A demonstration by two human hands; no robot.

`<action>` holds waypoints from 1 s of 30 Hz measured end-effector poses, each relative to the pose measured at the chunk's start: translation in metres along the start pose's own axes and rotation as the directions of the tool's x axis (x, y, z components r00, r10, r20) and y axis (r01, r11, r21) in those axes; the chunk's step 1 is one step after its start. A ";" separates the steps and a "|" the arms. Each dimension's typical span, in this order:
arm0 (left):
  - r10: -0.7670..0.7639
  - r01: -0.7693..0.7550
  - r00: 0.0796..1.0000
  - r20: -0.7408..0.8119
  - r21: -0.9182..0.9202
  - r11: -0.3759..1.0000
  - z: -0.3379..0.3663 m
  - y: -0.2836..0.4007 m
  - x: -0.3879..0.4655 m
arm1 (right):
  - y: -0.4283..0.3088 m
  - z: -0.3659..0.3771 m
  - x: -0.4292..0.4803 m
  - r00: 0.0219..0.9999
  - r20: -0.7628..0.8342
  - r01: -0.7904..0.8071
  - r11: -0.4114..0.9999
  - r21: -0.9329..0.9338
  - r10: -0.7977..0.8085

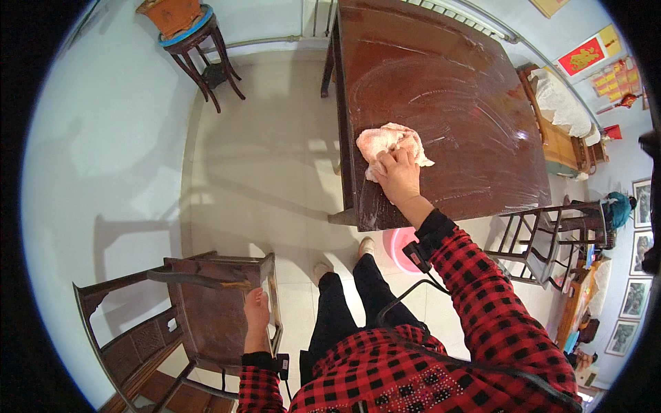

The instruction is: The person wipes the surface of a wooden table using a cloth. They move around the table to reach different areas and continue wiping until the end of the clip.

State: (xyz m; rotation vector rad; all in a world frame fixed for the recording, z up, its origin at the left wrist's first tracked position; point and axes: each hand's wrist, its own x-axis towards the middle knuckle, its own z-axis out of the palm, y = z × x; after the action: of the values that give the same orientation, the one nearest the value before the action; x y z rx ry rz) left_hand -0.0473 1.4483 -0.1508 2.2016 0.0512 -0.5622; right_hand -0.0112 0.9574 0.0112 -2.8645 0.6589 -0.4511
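My right hand [400, 173] presses a crumpled pale pink cloth [391, 138] onto the dark brown wooden table [465, 118], near its left front corner. Its fingers are bent into the fabric. Whitish streaks curve across the tabletop. Lower in the view, my left hand [256, 314] hangs by the end of the arm of a dark wooden armchair [206, 310]. Its fingers are partly hidden from above, and whether it touches the chair is unclear.
A pink basin [405, 250] stands on the floor by the table's front edge. Another wooden chair [539, 242] is at the right, with a person [617, 210] beyond it. At the upper left a plant stand [192, 46] carries an orange pot [169, 16]. Cables run along my right sleeve.
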 end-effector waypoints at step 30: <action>-0.054 0.054 0.999 -0.006 0.109 0.993 0.012 -0.005 -0.019 | -0.005 0.040 0.079 0.971 0.089 0.232 0.968 -0.098 -0.223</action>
State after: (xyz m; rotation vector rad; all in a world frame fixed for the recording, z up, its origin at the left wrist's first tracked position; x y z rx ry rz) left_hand -0.0697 1.4450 -0.1531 2.3135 0.0840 -0.6043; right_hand 0.0711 0.9303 -0.0050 -3.0577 0.3522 -0.3426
